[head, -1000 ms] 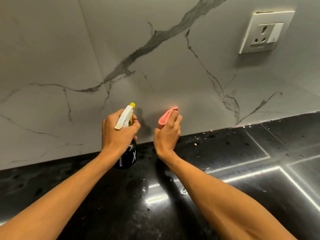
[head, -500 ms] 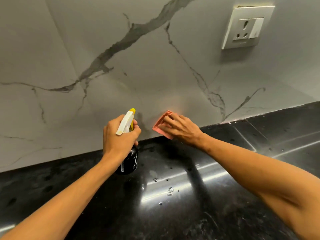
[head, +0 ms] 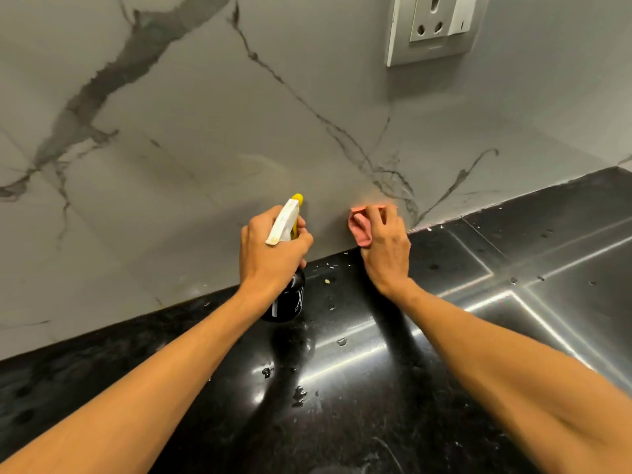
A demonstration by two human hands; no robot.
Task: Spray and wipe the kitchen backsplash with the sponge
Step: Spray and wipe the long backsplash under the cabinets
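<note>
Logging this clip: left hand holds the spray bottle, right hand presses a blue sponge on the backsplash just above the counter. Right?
Not quite: the sponge is pink, not blue, as the head view shows. The rest holds: left hand holds the spray bottle, right hand presses the sponge on the backsplash just above the counter.

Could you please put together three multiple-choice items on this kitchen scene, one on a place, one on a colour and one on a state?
1. Where is the sponge?
A. Against the backsplash, just above the countertop
B. Lying flat on the countertop
C. On the wall socket

2. What colour is the spray bottle nozzle tip?
A. Red
B. Yellow
C. Blue

3. What is the left hand doing?
A. Resting open
B. Gripping the spray bottle
C. Holding the sponge

Answers: 1 A, the right hand presses it to the wall; 2 B, the tip shows yellow; 3 B, its fingers wrap the bottle's trigger head.
</note>
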